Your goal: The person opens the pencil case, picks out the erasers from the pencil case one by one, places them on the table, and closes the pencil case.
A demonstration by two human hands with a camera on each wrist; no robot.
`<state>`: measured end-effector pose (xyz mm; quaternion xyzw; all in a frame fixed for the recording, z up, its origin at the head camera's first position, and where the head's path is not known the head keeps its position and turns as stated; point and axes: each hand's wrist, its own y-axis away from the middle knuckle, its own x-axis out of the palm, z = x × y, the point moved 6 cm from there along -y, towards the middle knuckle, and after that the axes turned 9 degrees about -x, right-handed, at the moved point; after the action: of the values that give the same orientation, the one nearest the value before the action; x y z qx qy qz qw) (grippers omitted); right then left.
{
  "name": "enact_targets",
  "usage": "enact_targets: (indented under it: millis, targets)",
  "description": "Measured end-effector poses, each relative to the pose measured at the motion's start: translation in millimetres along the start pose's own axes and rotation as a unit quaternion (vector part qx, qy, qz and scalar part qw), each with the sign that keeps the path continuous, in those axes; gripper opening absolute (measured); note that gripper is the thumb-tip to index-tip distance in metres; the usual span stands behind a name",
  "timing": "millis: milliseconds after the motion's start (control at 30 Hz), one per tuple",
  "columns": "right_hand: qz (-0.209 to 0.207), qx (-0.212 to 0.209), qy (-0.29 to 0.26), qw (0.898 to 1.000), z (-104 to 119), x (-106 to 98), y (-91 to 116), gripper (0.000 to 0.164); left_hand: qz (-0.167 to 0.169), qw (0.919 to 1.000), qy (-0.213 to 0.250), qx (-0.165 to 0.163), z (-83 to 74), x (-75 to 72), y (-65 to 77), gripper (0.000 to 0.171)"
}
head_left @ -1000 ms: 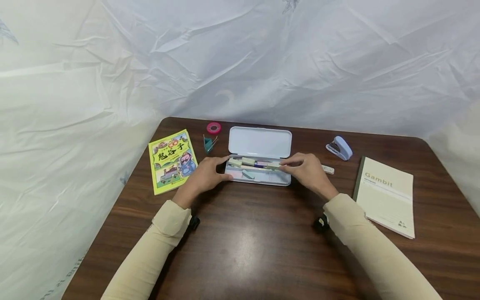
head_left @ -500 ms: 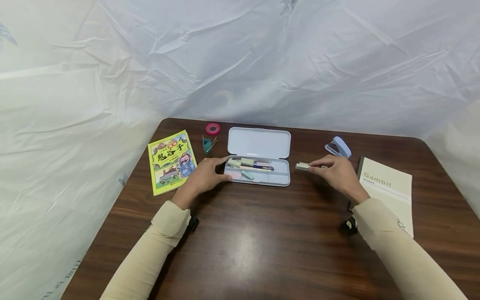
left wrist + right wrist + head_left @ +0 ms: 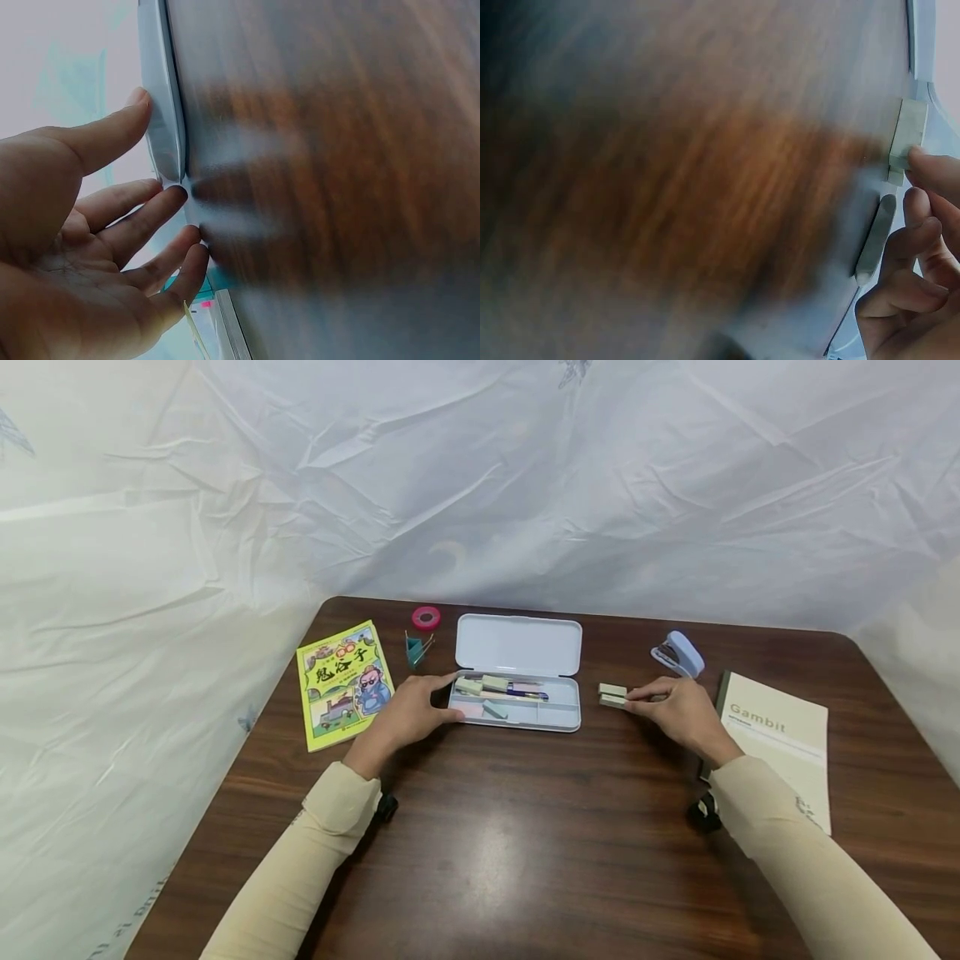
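Note:
An open pencil case (image 3: 558, 716) lies on the table, holding pens (image 3: 532, 695), two pale blocks like erasers, and a small green piece (image 3: 495, 709). My left hand (image 3: 416, 710) grips its left end, thumb at the front and index finger at the back; in the left wrist view the thumb touches the side of the case. Right of the case, my right hand (image 3: 678, 710) pinches a pale green eraser (image 3: 612, 701) by its right end. Another pale block (image 3: 612, 689) lies just behind that eraser. The fingers partly cover the eraser in the right wrist view.
A yellow comic book (image 3: 345, 685) lies at left, with a teal compact object (image 3: 415, 651) and a pink tape roll (image 3: 426, 617) beside it. At right are a light blue stapler (image 3: 678, 654) and a Gambit notebook (image 3: 780, 727). A slim grey-white object (image 3: 876, 240) lies beneath the right fingers.
My right hand has taken the eraser out of the case's right part, moved it right, and brought it beside another block on the table. My left hand has stayed on the case.

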<state>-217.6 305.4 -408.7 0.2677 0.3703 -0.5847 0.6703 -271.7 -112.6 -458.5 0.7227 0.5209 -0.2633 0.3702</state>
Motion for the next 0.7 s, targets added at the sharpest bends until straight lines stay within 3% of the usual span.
enact_targets:
  millis: [400, 700]
  targets:
    - [0.025, 0.020, -0.016, 0.999, 0.1, -0.8, 2.7, 0.025, 0.000, 1.0000, 0.004, 0.000, -3.8, -1.9, 4.8, 0.080]
    - [0.019, 0.024, -0.011, 0.999, 0.4, 1.1, 3.6, 0.022, -0.001, 1.0000, -0.005, -0.007, -5.8, -3.4, 6.8, 0.081]
